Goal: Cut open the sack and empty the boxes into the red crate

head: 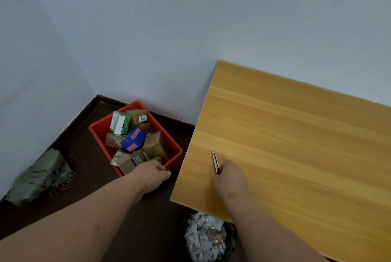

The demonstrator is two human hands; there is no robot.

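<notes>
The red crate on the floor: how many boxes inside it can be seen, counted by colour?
In the red plastic crate:
Green and white cardboard box: 1
Blue cardboard box with a pink patch: 1
Plain brown cardboard boxes: about 7; they overlap, and the left hand hides some
Total: about 9

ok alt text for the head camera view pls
A person's right hand holds a small cutter on a wooden table, while the left hand grips the rim of a red crate full of boxes on the floor. A crumpled sack lies left.
</notes>
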